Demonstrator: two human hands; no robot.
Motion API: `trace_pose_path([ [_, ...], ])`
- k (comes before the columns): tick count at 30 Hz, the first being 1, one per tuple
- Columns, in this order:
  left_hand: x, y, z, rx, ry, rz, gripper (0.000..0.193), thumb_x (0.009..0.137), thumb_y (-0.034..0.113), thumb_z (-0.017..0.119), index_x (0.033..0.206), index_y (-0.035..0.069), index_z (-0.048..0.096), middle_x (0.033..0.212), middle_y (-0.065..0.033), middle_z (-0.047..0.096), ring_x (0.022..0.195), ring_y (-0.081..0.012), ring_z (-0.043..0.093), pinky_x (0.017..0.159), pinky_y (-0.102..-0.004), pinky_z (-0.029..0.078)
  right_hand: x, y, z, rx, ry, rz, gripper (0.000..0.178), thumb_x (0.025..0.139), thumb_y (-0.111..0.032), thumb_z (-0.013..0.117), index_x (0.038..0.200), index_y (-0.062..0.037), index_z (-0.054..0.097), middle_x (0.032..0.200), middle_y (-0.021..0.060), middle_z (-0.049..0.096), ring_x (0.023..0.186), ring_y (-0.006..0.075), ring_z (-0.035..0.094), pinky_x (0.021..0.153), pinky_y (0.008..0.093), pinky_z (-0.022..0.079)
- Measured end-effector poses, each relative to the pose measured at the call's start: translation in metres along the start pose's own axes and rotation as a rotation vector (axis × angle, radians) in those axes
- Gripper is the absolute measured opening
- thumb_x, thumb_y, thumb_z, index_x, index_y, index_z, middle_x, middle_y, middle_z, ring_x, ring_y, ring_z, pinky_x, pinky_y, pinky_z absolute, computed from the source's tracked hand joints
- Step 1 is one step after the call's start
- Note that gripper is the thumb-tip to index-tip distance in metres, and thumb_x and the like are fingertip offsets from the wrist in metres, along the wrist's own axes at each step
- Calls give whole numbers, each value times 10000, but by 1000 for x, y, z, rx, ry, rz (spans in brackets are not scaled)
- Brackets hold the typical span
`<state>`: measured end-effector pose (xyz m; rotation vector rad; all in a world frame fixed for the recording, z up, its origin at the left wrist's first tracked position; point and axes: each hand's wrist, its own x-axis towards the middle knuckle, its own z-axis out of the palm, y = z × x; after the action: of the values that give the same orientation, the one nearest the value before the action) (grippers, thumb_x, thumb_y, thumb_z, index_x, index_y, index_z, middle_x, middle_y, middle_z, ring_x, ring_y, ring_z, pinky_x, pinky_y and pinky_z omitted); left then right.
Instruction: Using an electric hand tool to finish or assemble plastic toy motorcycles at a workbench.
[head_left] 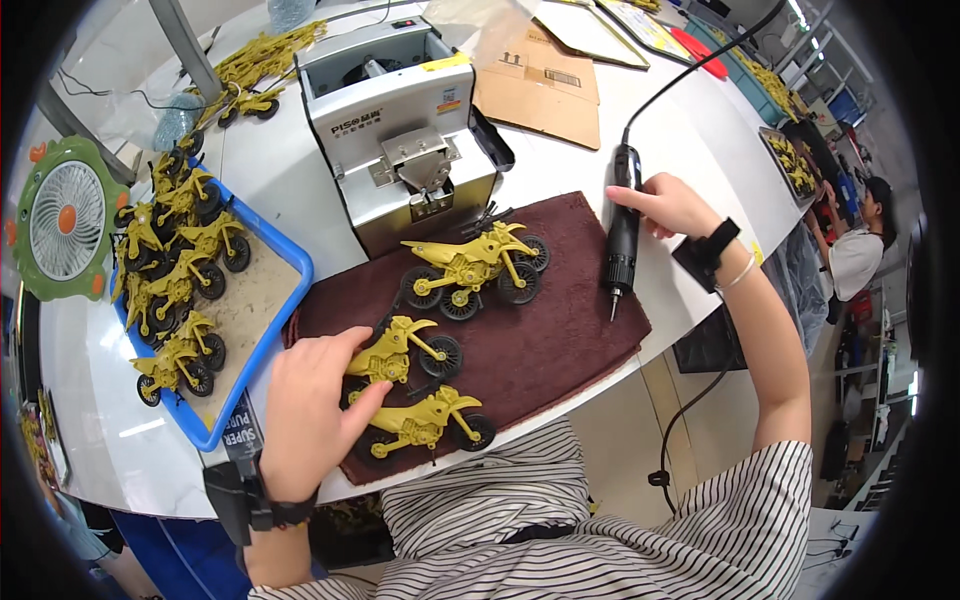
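My right hand (pixel 672 205) is closed round the upper part of a black electric screwdriver (pixel 622 245), whose bit points down at the right end of a brown cloth mat (pixel 590 290). My left hand (pixel 315 395) grips the rear of a yellow toy motorcycle (pixel 393 350) between thumb and fingers, hiding its back end. Just below, nearer my body, another yellow toy motorcycle (pixel 420 422) lies by the thumb on the mat. Farther up the mat, overlapping yellow toy motorcycles (pixel 465 262) with black wheels lie side by side, touched by neither hand.
A metal screw-feeding machine (pixel 410 130) stands behind the mat. On the left, a blue-rimmed tray (pixel 300 265) holds several yellow motorcycles, beside a green fan (pixel 66 218). Cardboard (pixel 540 90) lies at the back. The screwdriver's cord (pixel 680 75) runs upward. A person (pixel 855 240) sits far right.
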<state>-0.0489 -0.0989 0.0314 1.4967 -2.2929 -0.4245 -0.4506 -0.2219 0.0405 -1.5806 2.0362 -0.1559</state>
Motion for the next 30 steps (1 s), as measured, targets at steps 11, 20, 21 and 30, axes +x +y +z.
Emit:
trace_pose_path([
  [11, 12, 34, -23, 136, 438, -83, 468, 770, 45, 631, 1213, -7, 490, 996, -186, 537, 884, -333, 555, 765, -371, 451, 15, -7, 24, 1091, -222, -34, 346, 760, -274, 543, 929, 28, 553, 726, 88, 550, 597, 211, 604, 633, 331, 508],
  [20, 28, 95, 11, -433, -33, 127, 543, 746, 106, 677, 1244, 6, 484, 974, -158, 529, 866, -286, 561, 743, -323, 459, -80, -23, -20, 1528, 60, -788, 276, 875, -202, 492, 1083, -21, 474, 973, 50, 452, 672, 101, 423, 658, 268, 364],
  [21, 27, 91, 27, -446, -96, 176, 527, 763, 100, 666, 1247, 11, 479, 968, -152, 514, 834, -290, 563, 718, -340, 468, -92, -26, -19, 1569, 66, -850, 268, 866, -170, 499, 1090, -32, 450, 1021, 56, 438, 713, 97, 413, 692, 277, 353],
  [30, 16, 102, 81, 131, 43, 266, 555, 707, 199, 682, 1238, 180, 522, 1019, 12, 513, 895, -184, 445, 798, -367, 320, -142, -9, 5, 1591, 167, -1062, 334, 824, -147, 531, 1111, -62, 385, 923, 51, 464, 615, 121, 457, 628, 300, 363],
])
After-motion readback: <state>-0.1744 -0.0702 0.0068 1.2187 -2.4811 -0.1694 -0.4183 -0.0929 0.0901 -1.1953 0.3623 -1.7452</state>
